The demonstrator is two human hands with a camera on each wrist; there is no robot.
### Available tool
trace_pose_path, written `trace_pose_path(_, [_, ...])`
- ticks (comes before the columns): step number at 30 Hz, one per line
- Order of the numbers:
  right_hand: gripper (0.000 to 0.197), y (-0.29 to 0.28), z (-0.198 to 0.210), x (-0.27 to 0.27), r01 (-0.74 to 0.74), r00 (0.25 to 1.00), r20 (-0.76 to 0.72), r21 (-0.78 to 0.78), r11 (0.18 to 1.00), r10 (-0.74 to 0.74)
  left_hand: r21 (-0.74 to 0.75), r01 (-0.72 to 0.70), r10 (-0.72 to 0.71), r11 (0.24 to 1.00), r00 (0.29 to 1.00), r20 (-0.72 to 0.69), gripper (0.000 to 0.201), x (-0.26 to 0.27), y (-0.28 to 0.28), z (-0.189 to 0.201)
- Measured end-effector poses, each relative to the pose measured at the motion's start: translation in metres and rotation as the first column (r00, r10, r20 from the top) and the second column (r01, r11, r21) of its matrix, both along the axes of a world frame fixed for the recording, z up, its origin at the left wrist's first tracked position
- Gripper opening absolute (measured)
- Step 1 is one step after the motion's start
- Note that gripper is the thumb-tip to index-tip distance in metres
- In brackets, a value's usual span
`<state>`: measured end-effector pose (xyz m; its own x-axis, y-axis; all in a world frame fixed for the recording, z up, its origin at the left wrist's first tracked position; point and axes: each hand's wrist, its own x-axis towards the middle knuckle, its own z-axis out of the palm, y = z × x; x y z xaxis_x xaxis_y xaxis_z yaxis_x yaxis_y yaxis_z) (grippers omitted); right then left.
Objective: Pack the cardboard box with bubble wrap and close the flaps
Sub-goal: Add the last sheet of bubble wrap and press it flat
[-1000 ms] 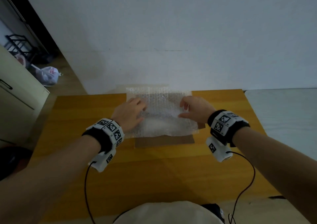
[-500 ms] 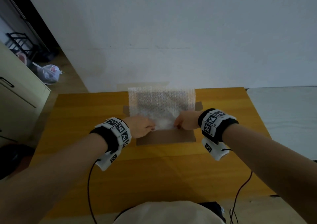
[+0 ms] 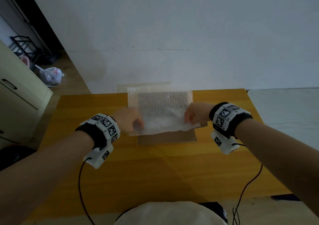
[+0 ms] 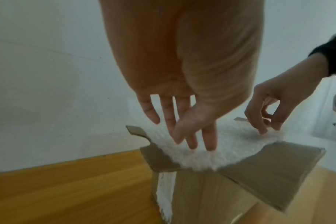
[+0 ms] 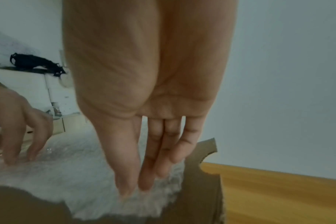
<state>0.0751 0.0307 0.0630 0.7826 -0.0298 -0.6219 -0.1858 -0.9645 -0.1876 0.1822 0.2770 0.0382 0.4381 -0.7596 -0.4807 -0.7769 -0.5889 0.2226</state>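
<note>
Head view: cardboard box (image 3: pixel 166 137) sits open at the far middle of the wooden table (image 3: pixel 155 173), against the white wall (image 3: pixel 172 26), with the bubble wrap (image 3: pixel 159 109) spread over its opening and its far part standing up along the back flap. Left hand (image 3: pixel 128 120) is on the sheet's left edge, right hand (image 3: pixel 196 114) on its right edge, both at the near half of the sheet. Versus 0.5 s ago: the hands were close together at the near middle of the sheet, now they sit apart at the two sides; near front flap (image 3: pixel 167 138) is still folded out flat toward the person, and the sheet's near edge now lies wider across the box mouth. Left wrist view: left hand (image 4: pixel 182 91) has fingers (image 4: pixel 209 141) extended, tips pressing down on the bubble wrap (image 4: pixel 211 153), nothing pinched; side flap (image 4: pixel 136 130) sticks up beside them. Right wrist view: right hand (image 5: pixel 150 91) likewise has straight fingers (image 5: pixel 146 174) and thumb pointing down, tips on the bubble wrap (image 5: pixel 86 181) next to the right side flap (image 5: pixel 201 166); no clear grip visible, reads as pressing rather than holding. Both frames are motion-blurred. Off the table at left: a cream cabinet (image 3: pixel 19 93) and a plastic bag (image 3: pixel 51 76) on the floor.
</note>
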Motion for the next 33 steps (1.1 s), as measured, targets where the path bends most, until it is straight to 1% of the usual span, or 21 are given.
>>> trace_pose_path(1, [0.024,0.003,-0.002,-0.001,-0.016,0.999,-0.041,-0.018,1.0,0.015,0.048,0.037,-0.037,0.998,0.999,0.014,0.041,0.0,0.0,0.0])
trace_pose_path(2, [0.028,0.006,-0.006,-0.001,-0.017,0.998,-0.068,-0.025,1.0,0.016,0.07,0.065,-0.067,0.995,0.997,0.026,0.035,-0.002,-0.001,0.001])
trace_pose_path(4, [0.033,0.012,-0.013,-0.001,0.007,0.995,-0.095,-0.03,1.0,-0.01,0.063,0.091,-0.092,0.994,0.995,0.025,0.026,-0.005,-0.005,0.001])
trace_pose_path(5, [0.03,0.015,-0.015,-0.001,0.005,0.994,-0.105,-0.032,0.999,-0.008,0.064,0.096,-0.097,0.993,0.995,0.017,0.027,-0.006,-0.009,0.0])
trace_pose_path(7, [0.028,0.019,-0.017,0.0,0.002,0.988,-0.155,-0.039,0.999,-0.008,0.119,0.111,-0.114,0.987,0.993,0.015,0.031,-0.009,-0.015,-0.003])
trace_pose_path(9, [0.034,0.021,-0.022,0.002,-0.02,0.975,-0.224,-0.087,0.996,0.0,0.177,0.107,-0.111,0.978,0.994,0.012,0.038,-0.01,-0.02,-0.008])
trace_pose_path(11, [0.041,0.024,-0.027,0.002,-0.081,0.96,-0.28,-0.179,0.98,0.028,0.218,0.077,-0.079,0.973,0.997,0.003,0.039,-0.013,-0.025,-0.01])
trace_pose_path(12, [0.044,0.025,-0.029,0.0,-0.127,0.954,-0.294,-0.222,0.967,0.058,0.231,0.075,-0.075,0.97,0.997,-0.006,0.038,-0.013,-0.028,-0.012])
trace_pose_path(14, [0.047,0.026,-0.033,-0.003,-0.157,0.948,-0.311,-0.262,0.952,0.071,0.274,0.103,-0.1,0.956,0.995,-0.025,0.041,-0.013,-0.031,-0.012])
trace_pose_path(16, [0.048,0.025,-0.033,-0.006,-0.13,0.952,-0.301,-0.265,0.956,0.046,0.326,0.123,-0.123,0.937,0.992,-0.022,0.046,-0.013,-0.033,-0.012])
trace_pose_path(17, [0.046,0.025,-0.033,-0.005,-0.084,0.957,-0.291,-0.247,0.965,0.009,0.361,0.129,-0.133,0.924,0.991,-0.015,0.047,-0.013,-0.034,-0.011])
trace_pose_path(18, [0.044,0.024,-0.031,-0.004,-0.044,0.96,-0.28,-0.219,0.975,-0.02,0.389,0.139,-0.147,0.911,0.989,-0.008,0.047,-0.013,-0.035,-0.011])
trace_pose_path(20, [0.039,0.021,-0.024,0.0,0.064,0.973,-0.215,-0.1,0.993,-0.084,0.411,0.147,-0.166,0.9,0.986,0.01,0.049,-0.012,-0.038,-0.011])
trace_pose_path(22, [0.031,0.015,-0.017,0.001,0.161,0.982,-0.11,0.04,0.986,-0.155,0.386,0.116,-0.136,0.915,0.99,0.025,0.052,-0.011,-0.038,-0.013])
trace_pose_path(23, [0.029,0.012,-0.013,0.002,0.183,0.981,-0.074,0.082,0.98,-0.177,0.356,0.102,-0.121,0.929,0.992,0.033,0.052,-0.01,-0.038,-0.014])
trace_pose_path(25, [0.028,0.007,-0.007,0.002,0.202,0.979,-0.053,0.11,0.973,-0.197,0.28,0.088,-0.101,0.956,0.994,0.031,0.049,-0.011,-0.038,-0.013])
trace_pose_path(28, [0.027,0.007,-0.005,0.0,0.163,0.986,-0.04,0.075,0.984,-0.161,0.126,0.059,-0.057,0.99,0.998,-0.027,0.04,-0.009,-0.033,-0.011])
trace_pose_path(29, [0.026,0.008,-0.009,0.0,0.133,0.99,-0.057,0.049,0.99,-0.13,0.076,0.064,-0.063,0.995,0.998,-0.017,0.041,-0.007,-0.031,-0.01])
trace_pose_path(30, [0.025,0.01,-0.01,-0.001,0.108,0.991,-0.08,0.009,0.994,-0.107,0.052,0.086,-0.088,0.995,0.996,0.024,0.044,-0.003,-0.03,-0.011])
trace_pose_path(32, [0.025,0.019,-0.014,-0.002,0.055,0.991,-0.116,-0.077,0.996,-0.063,0.098,0.152,-0.164,0.984,0.977,0.135,0.053,-0.002,-0.026,-0.015])
trace_pose_path(33, [0.025,0.024,-0.015,-0.002,0.027,0.988,-0.151,-0.11,0.994,-0.043,0.153,0.172,-0.195,0.973,0.969,0.152,0.056,-0.003,-0.025,-0.019])
